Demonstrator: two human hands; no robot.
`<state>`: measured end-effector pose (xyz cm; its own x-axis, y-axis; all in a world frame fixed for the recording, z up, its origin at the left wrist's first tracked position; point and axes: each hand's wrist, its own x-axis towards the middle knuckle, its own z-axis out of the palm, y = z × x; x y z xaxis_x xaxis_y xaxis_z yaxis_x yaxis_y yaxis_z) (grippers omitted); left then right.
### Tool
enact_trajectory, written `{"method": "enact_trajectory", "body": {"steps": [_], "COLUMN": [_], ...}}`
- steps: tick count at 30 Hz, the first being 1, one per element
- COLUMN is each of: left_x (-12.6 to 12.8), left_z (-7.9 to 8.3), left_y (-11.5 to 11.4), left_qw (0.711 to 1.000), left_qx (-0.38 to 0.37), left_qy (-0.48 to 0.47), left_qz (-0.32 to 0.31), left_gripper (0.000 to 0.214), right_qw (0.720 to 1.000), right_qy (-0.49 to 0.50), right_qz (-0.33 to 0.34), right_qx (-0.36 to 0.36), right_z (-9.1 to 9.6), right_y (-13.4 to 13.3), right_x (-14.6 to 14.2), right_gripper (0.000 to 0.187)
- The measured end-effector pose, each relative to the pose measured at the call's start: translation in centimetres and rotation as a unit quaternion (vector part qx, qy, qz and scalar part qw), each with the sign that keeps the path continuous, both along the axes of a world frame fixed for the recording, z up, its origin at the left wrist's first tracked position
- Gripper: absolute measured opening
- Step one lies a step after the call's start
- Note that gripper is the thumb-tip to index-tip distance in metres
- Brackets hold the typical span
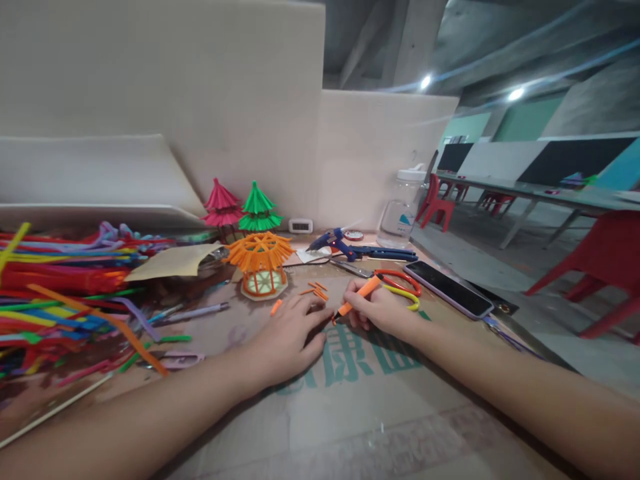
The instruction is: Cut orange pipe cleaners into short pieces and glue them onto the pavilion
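Observation:
My right hand (373,307) grips an orange marker (361,295) whose dark tip points down and left at the cardboard sheet (320,413). A tiny orange piece (334,322) is at the tip; whether the two touch I cannot tell. My left hand (295,333) lies palm down on the cardboard, fingers stretched towards the tip. Beside its knuckles is a small orange piece (276,307), perhaps a cap. Several short orange sticks (316,291) lie just beyond the fingers. Behind them stands a small orange pavilion (261,263) with a spoked roof and pale base.
Colourful pipe cleaners (65,280) are heaped on the left. Behind stand pink (223,203) and green (257,207) tiered roofs. A glue gun (333,243), scissors (400,283), a phone (449,288) and a clear bottle (399,212) line the back and right.

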<state>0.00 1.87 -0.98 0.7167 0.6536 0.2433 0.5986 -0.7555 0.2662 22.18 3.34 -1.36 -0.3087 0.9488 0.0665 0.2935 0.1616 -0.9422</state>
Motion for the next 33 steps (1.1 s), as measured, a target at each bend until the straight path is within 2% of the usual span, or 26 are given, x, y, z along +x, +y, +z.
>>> {"method": "enact_trajectory", "body": {"steps": [18, 33], "left_x": [-0.16, -0.22], "left_z": [0.17, -0.04], "left_y": [-0.26, -0.14], "left_qw": [1.000, 1.000], "left_qx": [-0.012, -0.016], "left_qy": [-0.014, -0.013], "left_qz": [0.005, 0.004], "left_gripper": [0.045, 0.042], "right_qw": [1.000, 1.000], "right_qy": [0.008, 0.008], "right_qz": [-0.004, -0.001], "right_qx": [-0.013, -0.010], "right_z": [-0.82, -0.35], "right_y": [0.55, 0.28], "right_x": [-0.14, -0.08], "right_gripper": [0.027, 0.027]}}
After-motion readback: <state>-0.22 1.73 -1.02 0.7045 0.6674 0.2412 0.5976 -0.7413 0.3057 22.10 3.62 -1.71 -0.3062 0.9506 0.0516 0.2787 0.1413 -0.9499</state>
